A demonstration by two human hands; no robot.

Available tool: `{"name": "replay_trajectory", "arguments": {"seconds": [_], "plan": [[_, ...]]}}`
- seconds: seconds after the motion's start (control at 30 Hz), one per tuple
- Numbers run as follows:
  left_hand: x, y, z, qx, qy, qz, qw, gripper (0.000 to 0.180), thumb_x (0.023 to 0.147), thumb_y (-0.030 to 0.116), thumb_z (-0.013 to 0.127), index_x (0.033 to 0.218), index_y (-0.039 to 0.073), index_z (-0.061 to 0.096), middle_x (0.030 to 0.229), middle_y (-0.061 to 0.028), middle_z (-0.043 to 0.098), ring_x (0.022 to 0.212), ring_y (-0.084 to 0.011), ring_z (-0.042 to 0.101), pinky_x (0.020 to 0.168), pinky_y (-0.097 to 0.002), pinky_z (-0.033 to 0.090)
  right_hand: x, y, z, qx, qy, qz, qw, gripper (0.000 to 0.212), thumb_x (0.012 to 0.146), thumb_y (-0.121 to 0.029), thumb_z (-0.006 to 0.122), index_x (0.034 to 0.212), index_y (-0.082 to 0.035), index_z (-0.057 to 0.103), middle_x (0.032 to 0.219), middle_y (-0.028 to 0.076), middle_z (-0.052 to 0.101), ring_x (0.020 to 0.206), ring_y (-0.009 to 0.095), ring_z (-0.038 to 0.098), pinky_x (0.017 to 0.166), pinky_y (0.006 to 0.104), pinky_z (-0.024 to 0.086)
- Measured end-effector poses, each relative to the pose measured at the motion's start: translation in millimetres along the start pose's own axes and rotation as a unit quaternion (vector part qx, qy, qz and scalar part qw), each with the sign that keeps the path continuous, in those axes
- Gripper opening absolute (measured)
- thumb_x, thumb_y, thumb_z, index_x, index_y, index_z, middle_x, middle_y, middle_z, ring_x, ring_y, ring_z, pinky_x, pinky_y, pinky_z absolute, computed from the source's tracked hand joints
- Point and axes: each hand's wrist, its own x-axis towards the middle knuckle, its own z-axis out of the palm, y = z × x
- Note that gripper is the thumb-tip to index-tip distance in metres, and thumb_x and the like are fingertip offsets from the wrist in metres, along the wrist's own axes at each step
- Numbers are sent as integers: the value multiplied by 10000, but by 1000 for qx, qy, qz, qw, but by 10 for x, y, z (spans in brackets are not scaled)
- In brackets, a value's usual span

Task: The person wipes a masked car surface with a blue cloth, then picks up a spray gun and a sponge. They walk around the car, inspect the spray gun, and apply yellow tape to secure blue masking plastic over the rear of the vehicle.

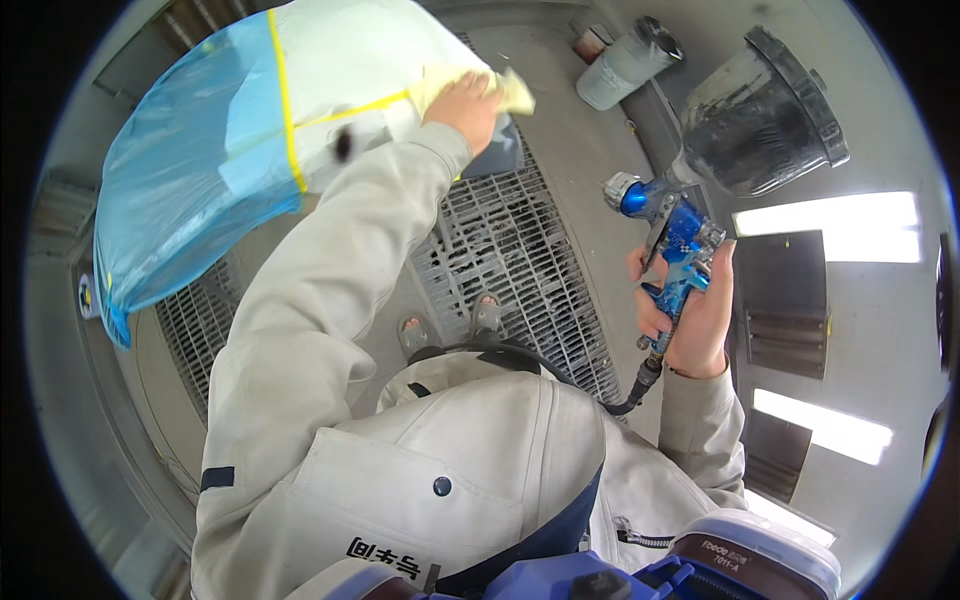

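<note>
My left hand (pixel 465 108) reaches forward, its fingers closed on a pale yellow cloth (pixel 516 93) pressed against a white vehicle panel (pixel 365 50). Blue masking film (pixel 180 175) wraps the left part of the panel, edged by yellow tape (pixel 284 100). On the right, my right hand (pixel 706 320) grips a blue spray gun (pixel 682 235) by its handle, fingers around the trigger area. A large translucent cup (pixel 755 130) with dark residue and a dark lid tops the gun. The gun's nozzle points left, well apart from the panel.
A black hose (pixel 638 385) runs from the gun's handle down toward my waist. Metal floor grating (pixel 520 250) lies below, around my sandalled feet. A pale, dark-topped container (pixel 622 72) and a smaller can (pixel 592 43) stand by the right wall. Bright light panels (pixel 850 225) line that wall.
</note>
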Motion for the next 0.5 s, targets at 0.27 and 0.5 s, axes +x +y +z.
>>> {"name": "replay_trajectory", "arguments": {"seconds": [0.27,0.5], "plan": [[-1297,402,1178,-111,-8,247,963,624,954,38,542,1572,131,562,1701,-193,435,1605,-368,357,1318,-519,284,-231,226,-305,-6,-17,-23,1000,886,1089,-760,307,1193,69,601,982,122,670,483,70,416,461,241,361],[-3982,-58,2339,-244,-427,-141,859,343,934,392,701,1180,152,703,1132,-169,772,1084,-423,724,898,-508,572,-177,370,-343,-30,46,-45,998,774,1122,-705,249,1125,5,556,1030,159,654,466,86,414,447,244,364]]}}
